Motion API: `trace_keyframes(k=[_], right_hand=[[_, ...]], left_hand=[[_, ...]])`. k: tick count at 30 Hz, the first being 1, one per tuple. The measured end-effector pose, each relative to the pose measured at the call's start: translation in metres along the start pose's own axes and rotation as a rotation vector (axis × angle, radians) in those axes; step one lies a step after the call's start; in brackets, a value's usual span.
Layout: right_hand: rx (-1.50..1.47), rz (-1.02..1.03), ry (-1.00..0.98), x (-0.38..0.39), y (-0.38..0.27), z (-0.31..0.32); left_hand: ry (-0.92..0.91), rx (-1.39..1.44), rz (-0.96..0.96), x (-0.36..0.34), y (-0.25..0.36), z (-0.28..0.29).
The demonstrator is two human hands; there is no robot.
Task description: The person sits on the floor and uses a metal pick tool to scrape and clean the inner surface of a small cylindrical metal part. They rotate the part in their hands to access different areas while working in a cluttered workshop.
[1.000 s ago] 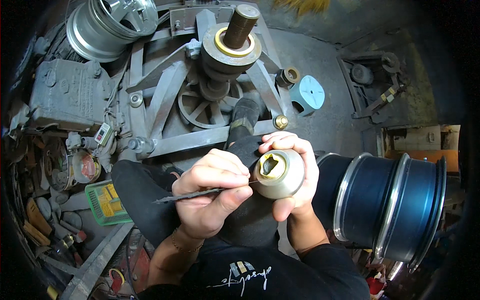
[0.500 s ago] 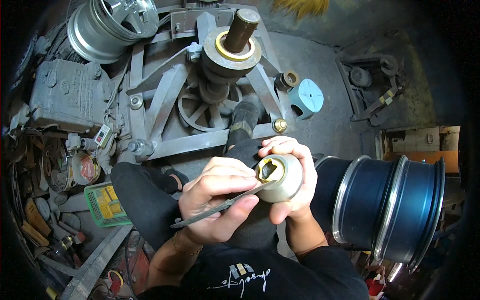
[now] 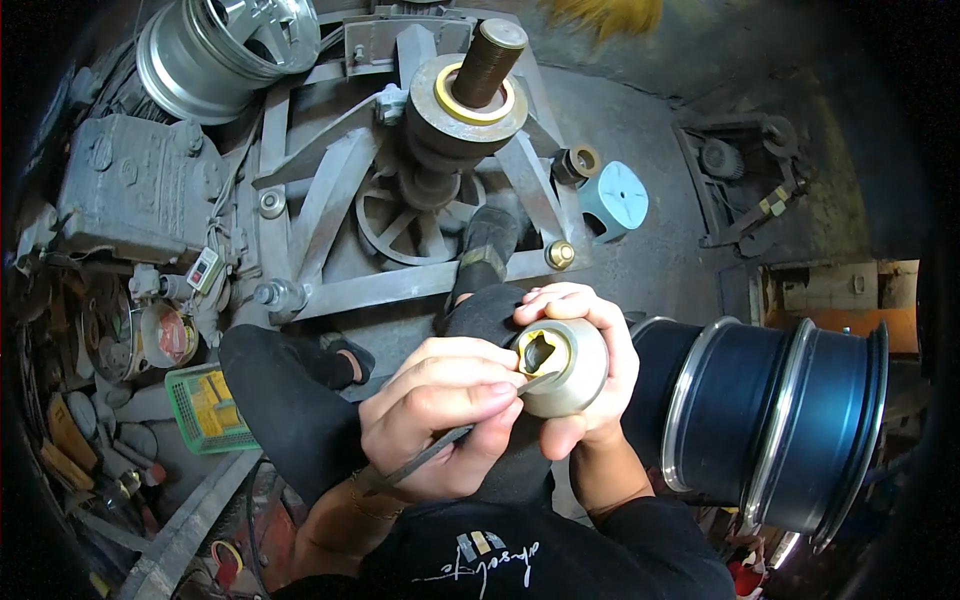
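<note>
Right hand (image 3: 590,370) curls around the cap (image 3: 562,367). Left hand (image 3: 440,415) pinches a file (image 3: 440,448), shaft slanting from seven o'clock to two (tip at the cap's socket).

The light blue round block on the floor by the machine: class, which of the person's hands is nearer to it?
Right. The right hand, cupping the metal cap, sits just below the light blue block. The left hand, holding the thin tool, is lower and further left.
</note>
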State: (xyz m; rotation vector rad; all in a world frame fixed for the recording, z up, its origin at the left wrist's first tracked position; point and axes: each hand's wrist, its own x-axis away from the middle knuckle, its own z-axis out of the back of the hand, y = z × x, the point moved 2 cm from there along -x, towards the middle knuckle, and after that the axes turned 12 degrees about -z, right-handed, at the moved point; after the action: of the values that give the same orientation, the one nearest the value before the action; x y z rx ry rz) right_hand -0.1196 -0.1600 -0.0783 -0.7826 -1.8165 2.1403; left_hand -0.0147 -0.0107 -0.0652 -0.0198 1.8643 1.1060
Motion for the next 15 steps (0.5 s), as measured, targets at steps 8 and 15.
trace_keyframes(k=[8,15], right_hand=[[-0.097,-0.010,-0.025,0.000,0.001,0.001],[-0.202,-0.089,-0.030,-0.001,0.001,0.001]], left_hand=[[-0.007,-0.012,0.026,-0.002,0.004,0.000],[-0.004,0.052,0.025,-0.004,-0.005,0.001]])
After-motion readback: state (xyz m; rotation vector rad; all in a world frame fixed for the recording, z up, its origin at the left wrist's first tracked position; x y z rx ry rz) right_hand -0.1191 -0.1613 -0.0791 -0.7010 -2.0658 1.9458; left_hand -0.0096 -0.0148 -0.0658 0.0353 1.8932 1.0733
